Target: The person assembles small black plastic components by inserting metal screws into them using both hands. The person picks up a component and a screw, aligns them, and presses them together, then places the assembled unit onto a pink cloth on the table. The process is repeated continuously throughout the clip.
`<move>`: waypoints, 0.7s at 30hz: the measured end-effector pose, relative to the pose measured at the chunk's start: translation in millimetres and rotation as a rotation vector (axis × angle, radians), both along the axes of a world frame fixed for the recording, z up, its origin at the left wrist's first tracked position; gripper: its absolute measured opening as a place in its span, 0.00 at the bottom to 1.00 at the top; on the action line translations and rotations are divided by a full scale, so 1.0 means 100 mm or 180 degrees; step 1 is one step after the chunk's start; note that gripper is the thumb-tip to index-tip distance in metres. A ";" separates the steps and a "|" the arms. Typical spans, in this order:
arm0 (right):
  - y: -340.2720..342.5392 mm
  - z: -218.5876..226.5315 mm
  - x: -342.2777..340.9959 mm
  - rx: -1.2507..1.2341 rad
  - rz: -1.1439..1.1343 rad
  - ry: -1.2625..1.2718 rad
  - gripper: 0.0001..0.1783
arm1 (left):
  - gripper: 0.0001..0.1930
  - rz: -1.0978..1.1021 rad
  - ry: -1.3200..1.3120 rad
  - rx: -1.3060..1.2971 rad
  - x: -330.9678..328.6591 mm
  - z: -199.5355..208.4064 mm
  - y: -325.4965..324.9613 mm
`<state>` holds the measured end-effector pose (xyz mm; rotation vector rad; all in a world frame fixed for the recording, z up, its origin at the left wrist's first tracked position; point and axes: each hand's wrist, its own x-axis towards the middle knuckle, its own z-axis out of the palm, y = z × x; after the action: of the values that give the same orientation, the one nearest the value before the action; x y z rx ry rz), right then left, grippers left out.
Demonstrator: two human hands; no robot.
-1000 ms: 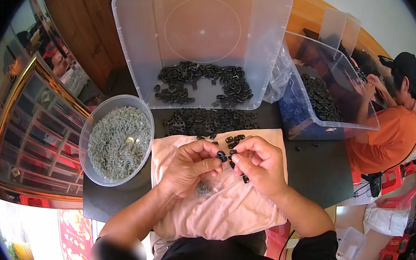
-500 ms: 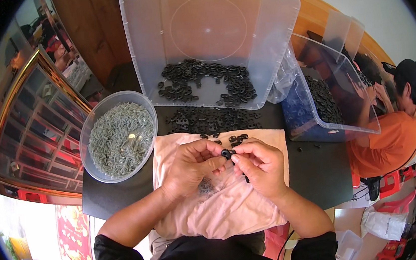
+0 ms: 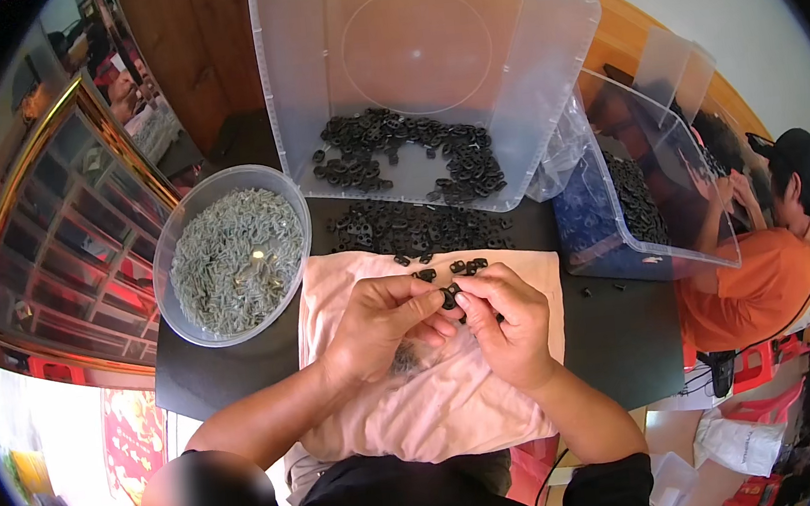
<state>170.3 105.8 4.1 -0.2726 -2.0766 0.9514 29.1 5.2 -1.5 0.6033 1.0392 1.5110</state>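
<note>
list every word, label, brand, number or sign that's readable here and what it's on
No text can be read with certainty.
Crumpled white bag, lower right: a faint line of print, too small to read.
Tall red sheet with pale markings, lower left: too blurred to tell whether they are writing.
Small black pieces held between the left hand and right hand: no lettering visible.

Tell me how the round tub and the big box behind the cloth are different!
The tub is round, but the box has straight sides and rounded corners.
The tub is smaller; the box is much bigger.
The tub holds small grey pieces, while the box holds small black pieces.
Both are see-through and open, with lots of little pieces inside.
</note>
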 end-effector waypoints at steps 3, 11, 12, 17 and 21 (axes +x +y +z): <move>-0.05 0.02 -0.01 -0.0167 0.0146 -0.0086 0.14 | 0.07 0.0098 -0.0168 0.0064 0.02 -0.04 0.00; -0.07 -0.01 -0.03 0.0342 -0.0097 -0.0152 0.20 | 0.07 0.0218 -0.0440 0.0261 0.03 -0.21 -0.01; -0.07 -0.01 -0.03 0.0412 -0.0132 -0.0152 0.20 | 0.07 0.0255 -0.0457 0.0266 0.04 -0.21 -0.01; -0.03 0.05 0.00 -0.0083 0.0151 -0.0107 0.14 | 0.06 0.0232 -0.0303 0.0361 0.01 -0.15 -0.02; 0.02 0.02 0.04 -0.1098 0.0356 -0.0150 0.06 | 0.05 0.0251 -0.0148 0.0370 0.02 -0.17 -0.01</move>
<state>174.3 108.2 5.7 -0.3624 -1.9785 1.3848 31.5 3.9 -18.7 0.6112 0.9540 1.6556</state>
